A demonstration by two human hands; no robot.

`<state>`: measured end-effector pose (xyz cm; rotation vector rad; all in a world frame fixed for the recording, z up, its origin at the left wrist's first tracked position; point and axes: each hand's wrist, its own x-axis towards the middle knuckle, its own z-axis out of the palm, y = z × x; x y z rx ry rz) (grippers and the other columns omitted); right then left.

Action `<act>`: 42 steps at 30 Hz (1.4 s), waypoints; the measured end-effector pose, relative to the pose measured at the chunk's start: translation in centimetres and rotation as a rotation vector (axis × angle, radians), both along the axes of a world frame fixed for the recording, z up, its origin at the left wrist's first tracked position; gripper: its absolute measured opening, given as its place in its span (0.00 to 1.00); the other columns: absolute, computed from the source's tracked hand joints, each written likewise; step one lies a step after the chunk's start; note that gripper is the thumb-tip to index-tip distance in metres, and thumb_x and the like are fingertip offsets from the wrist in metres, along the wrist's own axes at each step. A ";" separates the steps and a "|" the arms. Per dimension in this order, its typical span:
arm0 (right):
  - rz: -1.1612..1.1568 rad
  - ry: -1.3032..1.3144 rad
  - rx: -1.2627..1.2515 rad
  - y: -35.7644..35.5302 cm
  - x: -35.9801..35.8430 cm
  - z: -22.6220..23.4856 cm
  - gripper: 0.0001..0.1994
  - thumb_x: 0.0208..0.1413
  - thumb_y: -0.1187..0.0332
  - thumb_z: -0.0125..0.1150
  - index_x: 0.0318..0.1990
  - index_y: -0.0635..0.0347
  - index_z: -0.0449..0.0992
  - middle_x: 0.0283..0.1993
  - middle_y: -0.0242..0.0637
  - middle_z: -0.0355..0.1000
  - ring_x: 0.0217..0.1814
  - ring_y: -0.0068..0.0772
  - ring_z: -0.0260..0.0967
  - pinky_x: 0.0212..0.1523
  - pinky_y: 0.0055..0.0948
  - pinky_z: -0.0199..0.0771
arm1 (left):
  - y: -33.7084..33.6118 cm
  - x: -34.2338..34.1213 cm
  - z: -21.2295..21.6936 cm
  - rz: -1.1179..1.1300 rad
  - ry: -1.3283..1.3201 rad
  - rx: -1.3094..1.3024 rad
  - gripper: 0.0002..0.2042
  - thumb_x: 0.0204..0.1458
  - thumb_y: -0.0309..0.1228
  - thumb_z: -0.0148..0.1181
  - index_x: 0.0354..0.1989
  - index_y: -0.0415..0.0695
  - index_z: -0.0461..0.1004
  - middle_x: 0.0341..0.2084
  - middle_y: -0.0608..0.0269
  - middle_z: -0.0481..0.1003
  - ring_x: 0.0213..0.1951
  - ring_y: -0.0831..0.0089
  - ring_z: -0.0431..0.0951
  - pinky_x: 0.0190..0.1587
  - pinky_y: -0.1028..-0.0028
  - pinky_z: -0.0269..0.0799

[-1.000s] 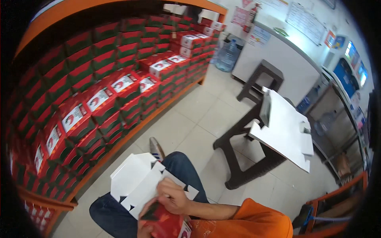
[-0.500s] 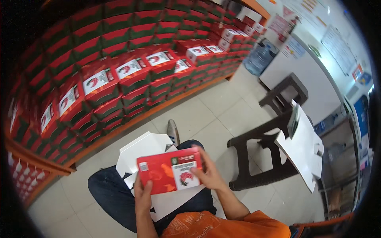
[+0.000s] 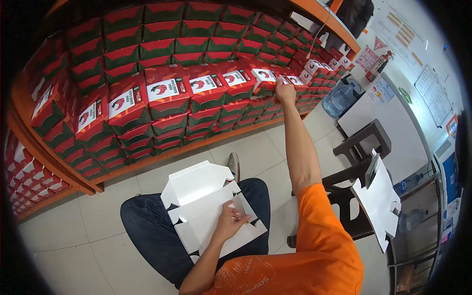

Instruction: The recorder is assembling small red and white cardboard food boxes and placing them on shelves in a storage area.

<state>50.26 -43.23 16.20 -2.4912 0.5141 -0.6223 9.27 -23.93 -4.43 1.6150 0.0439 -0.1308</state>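
Your left hand lies flat and released on one stack of flat white box blanks across your lap. Your right hand, arm outstretched, closes its fingers on one folded red-and-green box atop the shelf stack. Rows of matching boxes, too many to count, fill the shelf. Two dark plastic stools stand right; one carries more white blanks.

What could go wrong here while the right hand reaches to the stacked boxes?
1. The right hand stretches far to a red box atop the stack; a push might shift neighbouring boxes.
2. Only the left hand steadies the flat white cartons on the lap; they could slide off.
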 end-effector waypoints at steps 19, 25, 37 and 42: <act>1.509 0.400 0.920 5.5 -39.2 -6.0 0.26 0.33 0.65 0.80 0.44 0.60 0.77 0.43 0.32 0.72 0.36 0.27 0.70 0.37 0.30 0.71 | 7.4 -3.6 12.7 0.372 0.295 -0.592 0.12 0.63 0.35 0.44 0.42 0.37 0.66 0.30 0.58 0.70 0.29 0.70 0.74 0.32 0.75 0.72; 1.041 -0.179 0.218 7.5 -45.8 -6.4 0.12 0.48 0.76 0.67 0.41 0.64 0.79 0.39 0.39 0.73 0.35 0.36 0.76 0.33 0.29 0.78 | 5.4 -3.8 9.7 0.021 -0.327 -0.071 0.14 0.57 0.23 0.49 0.49 0.33 0.59 0.27 0.49 0.75 0.22 0.57 0.78 0.24 0.67 0.74; 0.780 -0.275 0.214 7.4 -46.9 -7.9 0.07 0.51 0.78 0.62 0.39 0.65 0.77 0.40 0.44 0.76 0.36 0.38 0.77 0.34 0.28 0.78 | 2.0 -5.7 12.0 0.000 -0.174 0.143 0.19 0.53 0.25 0.57 0.50 0.33 0.57 0.30 0.42 0.78 0.31 0.46 0.80 0.31 0.60 0.74; 0.667 0.244 0.966 6.3 -45.8 -9.6 0.09 0.55 0.69 0.65 0.40 0.61 0.71 0.30 0.35 0.72 0.27 0.20 0.69 0.23 0.21 0.66 | 4.1 -5.4 11.5 -0.273 -0.397 0.305 0.30 0.52 0.33 0.61 0.59 0.30 0.55 0.36 0.41 0.77 0.36 0.44 0.79 0.36 0.58 0.75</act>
